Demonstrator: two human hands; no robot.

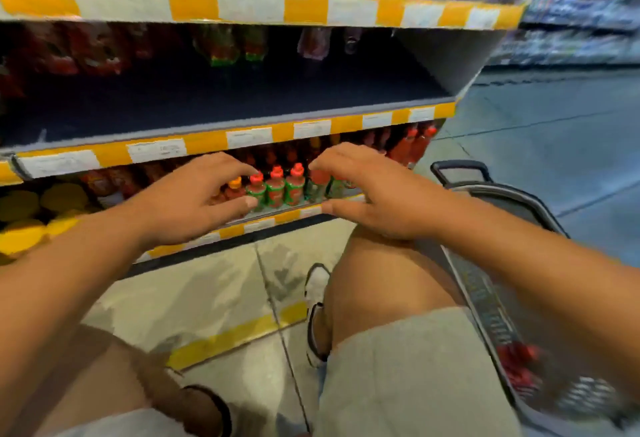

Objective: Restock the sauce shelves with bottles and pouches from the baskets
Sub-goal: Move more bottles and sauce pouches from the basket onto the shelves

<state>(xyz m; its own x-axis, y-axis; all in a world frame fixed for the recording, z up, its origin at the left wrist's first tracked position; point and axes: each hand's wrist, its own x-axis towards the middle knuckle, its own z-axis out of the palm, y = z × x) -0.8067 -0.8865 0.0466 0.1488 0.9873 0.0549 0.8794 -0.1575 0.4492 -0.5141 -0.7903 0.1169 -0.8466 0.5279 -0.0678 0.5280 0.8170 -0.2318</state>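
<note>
Left hand: my left hand [204, 194] reached forward at the lowest shelf [277, 216], palm down, fingers spread and curved, thumb stretched toward the shelf edge; it gripped nothing.
Left fingertips: they hovered by the red cap of the leftmost green-labelled bottle; I could not tell whether they touched it.
Right hand: my right hand [367, 190] mirrored it, palm down, fingers arched over the bottles at the right of the row, thumb pointing left along the shelf edge; whether it gripped a bottle I could not tell.
Arms: both forearms stretched out from the lower corners, nearly straight.
Bottles: the red-capped bottles [277, 187] stood upright in a row at the front of the lowest shelf, between my hands.
Basket: the grey basket [485, 284] sat on the floor at my right, beside my knee, with blurred red items inside.
Middle shelf: the middle shelf [242, 104] had a few bottles at its back.
</note>
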